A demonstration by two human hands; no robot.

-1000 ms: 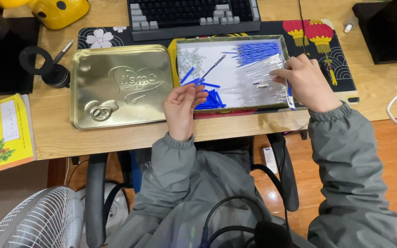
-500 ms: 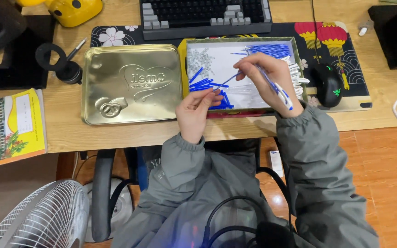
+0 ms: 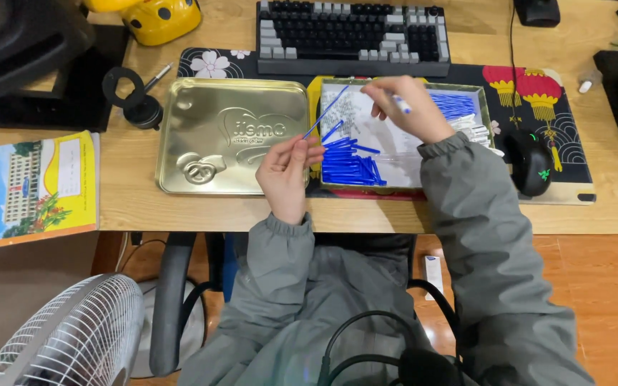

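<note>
An open metal tin on the desk holds a pile of thin blue refill sticks at its near left, more blue ones at the far right, and several small white parts. My left hand pinches one thin blue stick that slants up over the tin's left edge. Over the middle of the tin, my right hand grips a small white and blue pen part between its fingers.
The gold tin lid lies upside up left of the tin. A keyboard sits behind, a black mouse to the right, a black round stand and a colourful book to the left. A white fan stands below the desk.
My left hand lifted off the tin's near edge, moved left and now holds up a blue stick. My right hand moved from the tin's right side to its middle top.
</note>
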